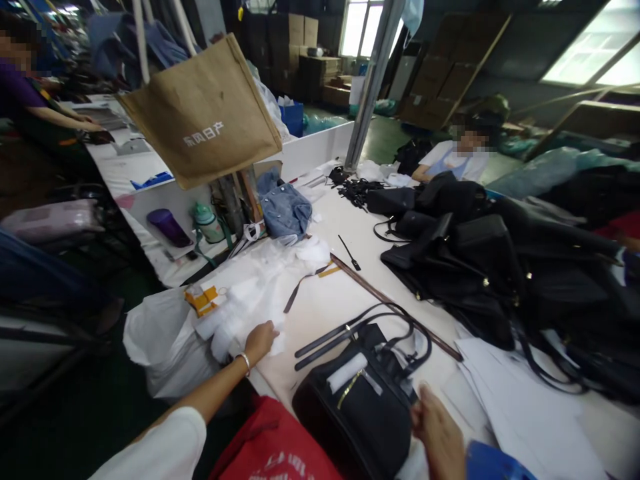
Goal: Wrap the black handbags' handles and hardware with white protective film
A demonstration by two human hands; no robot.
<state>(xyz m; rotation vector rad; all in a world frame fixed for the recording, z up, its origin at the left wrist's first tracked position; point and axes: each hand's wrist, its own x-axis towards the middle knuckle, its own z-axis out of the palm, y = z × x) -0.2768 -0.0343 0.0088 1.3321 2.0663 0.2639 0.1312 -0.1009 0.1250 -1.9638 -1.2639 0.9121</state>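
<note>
My left hand (260,341) reaches out to the left and rests on a heap of white wrapping sheets (260,287), with its fingers curled into the top sheet. A bracelet sits on that wrist. A black handbag (360,407) with long straps and a white paper strip across its top lies on the white table in front of me. My right hand (437,430) is at the bag's right side, fingers bent against it.
A large pile of black handbags (500,267) covers the table's right side. White paper sheets (505,393) lie near my right hand. A long thin rod (390,303) crosses the table. A brown jute bag (205,113) hangs above. One person sits far right, another far left.
</note>
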